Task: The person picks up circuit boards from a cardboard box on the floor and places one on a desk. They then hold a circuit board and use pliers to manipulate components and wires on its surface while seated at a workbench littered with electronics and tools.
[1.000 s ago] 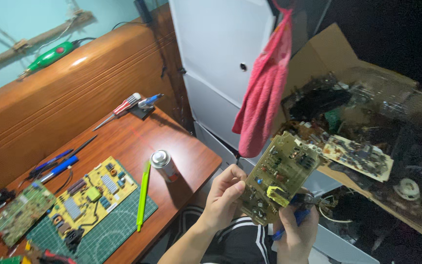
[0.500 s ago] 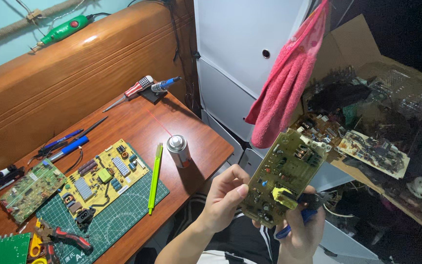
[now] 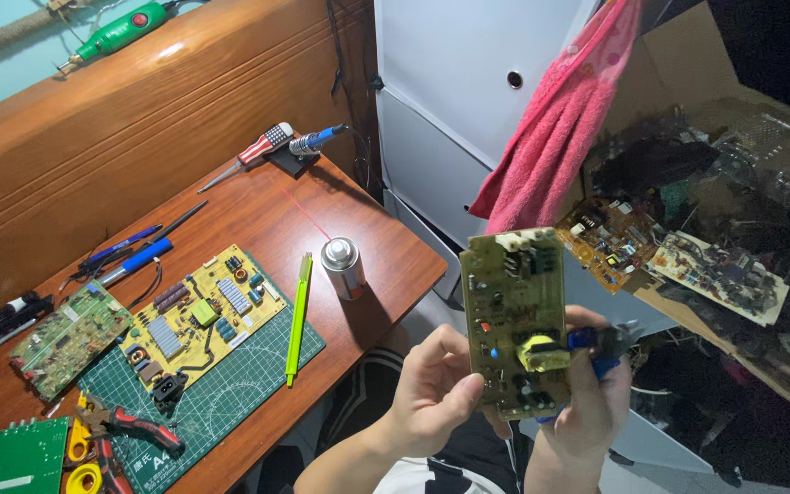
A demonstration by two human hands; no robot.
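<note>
Your left hand (image 3: pixel 432 389) pinches the lower left edge of the green circuit board (image 3: pixel 512 320), thumb and fingers clamped on it, holding it upright. Your right hand (image 3: pixel 585 402) grips the board's right edge along with a blue-handled tool (image 3: pixel 601 352). Beyond your fingers, left, a spray can (image 3: pixel 343 266) stands on the wooden desk (image 3: pixel 386 247).

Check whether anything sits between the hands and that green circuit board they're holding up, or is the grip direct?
Nothing visible does. The left hand grips the green circuit board directly at its left edge. The right hand holds its right side, with a blue-handled tool pinched in the same hand beside the board's edge.
</note>
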